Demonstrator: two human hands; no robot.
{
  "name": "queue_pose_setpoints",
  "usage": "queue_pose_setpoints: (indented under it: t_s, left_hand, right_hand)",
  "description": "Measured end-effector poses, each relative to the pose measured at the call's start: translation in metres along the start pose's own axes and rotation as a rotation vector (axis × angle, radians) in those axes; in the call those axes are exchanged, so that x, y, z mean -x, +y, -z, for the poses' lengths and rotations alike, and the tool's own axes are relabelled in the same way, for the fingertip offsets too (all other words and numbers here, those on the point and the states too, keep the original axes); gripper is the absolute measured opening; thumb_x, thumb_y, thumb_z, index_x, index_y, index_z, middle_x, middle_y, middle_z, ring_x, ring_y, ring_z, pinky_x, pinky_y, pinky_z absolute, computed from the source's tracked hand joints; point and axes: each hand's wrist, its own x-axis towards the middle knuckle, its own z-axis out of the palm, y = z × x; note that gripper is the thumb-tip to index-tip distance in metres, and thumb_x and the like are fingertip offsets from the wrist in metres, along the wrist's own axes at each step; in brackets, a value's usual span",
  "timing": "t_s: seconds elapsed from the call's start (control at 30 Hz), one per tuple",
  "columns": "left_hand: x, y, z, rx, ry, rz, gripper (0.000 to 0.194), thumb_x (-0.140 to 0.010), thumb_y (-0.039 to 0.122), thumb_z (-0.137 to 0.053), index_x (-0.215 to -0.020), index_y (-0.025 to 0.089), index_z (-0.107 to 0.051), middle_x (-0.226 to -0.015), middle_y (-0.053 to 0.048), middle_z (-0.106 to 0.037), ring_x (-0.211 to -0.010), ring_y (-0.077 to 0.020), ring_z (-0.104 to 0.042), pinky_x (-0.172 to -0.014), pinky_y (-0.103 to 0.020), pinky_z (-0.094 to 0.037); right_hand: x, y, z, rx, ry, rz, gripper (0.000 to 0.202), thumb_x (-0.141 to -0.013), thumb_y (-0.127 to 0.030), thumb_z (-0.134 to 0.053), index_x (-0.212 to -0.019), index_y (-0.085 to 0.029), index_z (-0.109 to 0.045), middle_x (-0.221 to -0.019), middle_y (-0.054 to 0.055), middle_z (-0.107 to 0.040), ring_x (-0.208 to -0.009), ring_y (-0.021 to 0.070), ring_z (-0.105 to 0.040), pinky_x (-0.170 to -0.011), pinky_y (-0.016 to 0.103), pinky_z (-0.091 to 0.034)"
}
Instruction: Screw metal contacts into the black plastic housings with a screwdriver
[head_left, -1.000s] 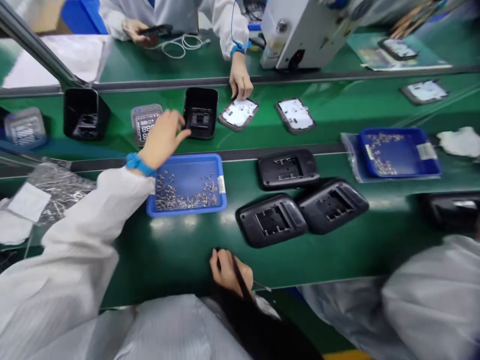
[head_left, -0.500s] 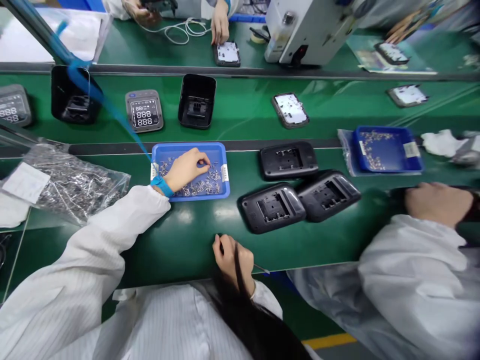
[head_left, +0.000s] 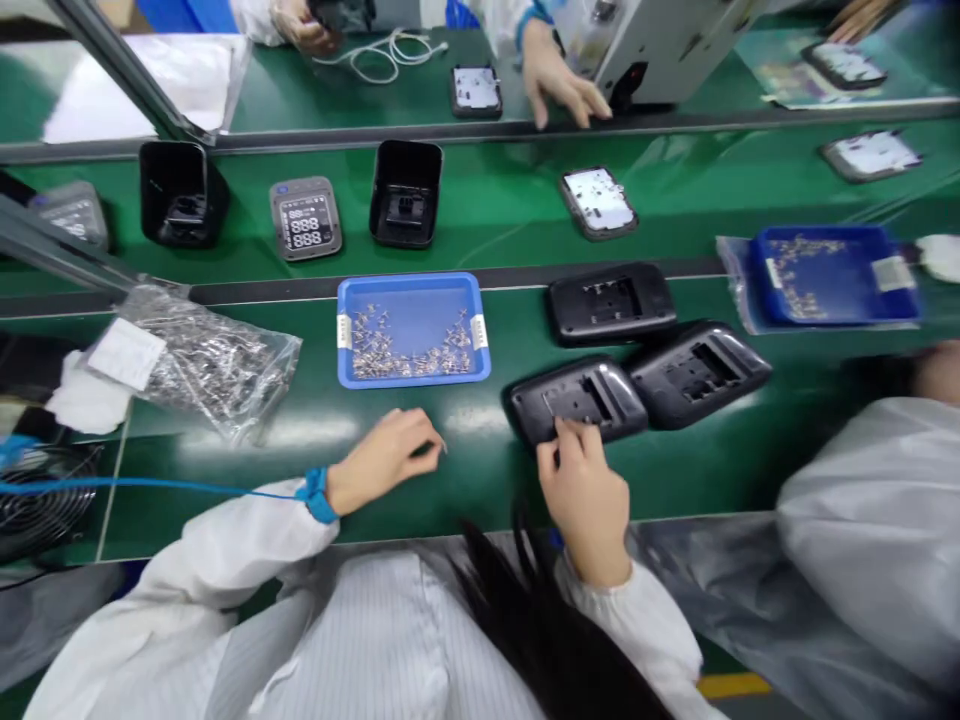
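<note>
My left hand (head_left: 390, 455) is over the green bench, thumb and forefinger pinched on a small metal piece (head_left: 444, 448), whose tip just shows. A blue wristband with a cord circles this wrist. Just beyond is a blue tray (head_left: 414, 282) of small shiny metal pieces (head_left: 382, 362). My right hand (head_left: 586, 490) is at the near edge of a black plastic housing (head_left: 592, 385), fingers curled together over its recessed compartment; what they grip, if anything, is hidden. Two more black housings, one behind (head_left: 611, 303) and one to the right (head_left: 699, 375), lie close by, recessed side up.
Left of the tray lies a clear bag (head_left: 217, 365) of metal pieces; a second blue tray (head_left: 840, 310) sits right. Behind, a strip holds black cases (head_left: 406, 192), a display unit (head_left: 306, 218) and a board (head_left: 598, 202). A co-worker's hand (head_left: 559, 80) reaches across the far bench.
My left hand has left the tray and come nearer with a small metal piece. My right hand has moved right and forward onto the nearest housing. The co-worker's hand has left a board.
</note>
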Motion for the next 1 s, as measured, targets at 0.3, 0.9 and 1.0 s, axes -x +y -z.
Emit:
queue_pose_setpoints:
  t_s: [0.3, 0.9, 1.0]
  left_hand:
    - [0.045, -0.019, 0.006, 0.083, 0.058, -0.069, 0.011, -0.093, 0.024, -0.055, -0.085, 0.019, -0.061, -0.083, -0.003, -0.065, -0.082, -0.0145, -0.06, -0.078, -0.029, -0.044]
    - [0.024, -0.001, 0.024, 0.493, 0.003, 0.07, 0.007, -0.087, 0.026, -0.069, -0.084, 0.021, -0.071, -0.08, -0.001, -0.068, -0.071, -0.0105, -0.063, -0.064, -0.021, -0.049]
    - [0.009, -0.008, 0.026, 0.438, 0.0, 0.037, 0.009, -0.088, 0.028, -0.067, -0.085, 0.02, -0.07, -0.086, -0.002, -0.069, -0.082, -0.0134, -0.066, -0.074, -0.025, -0.052]
  right_hand:
    - [0.022, -0.112, 0.022, -0.477, -0.184, 0.369, 0.029, -0.097, -0.021, -0.045, -0.118, -0.014, -0.064, -0.098, 0.002, -0.07, -0.065, 0.0096, -0.065, -0.047, 0.022, -0.044]
    - [0.027, -0.087, 0.012, -0.758, -0.101, 0.259, 0.03, -0.097, -0.013, -0.043, -0.121, -0.02, -0.059, -0.104, 0.0, -0.072, -0.092, 0.0053, -0.069, -0.08, 0.013, -0.055]
    - [0.033, -0.092, 0.014, -0.698, -0.107, 0.108, 0.031, -0.098, -0.021, -0.044, -0.127, -0.019, -0.055, -0.114, 0.004, -0.069, -0.097, 0.0077, -0.069, -0.081, 0.015, -0.057]
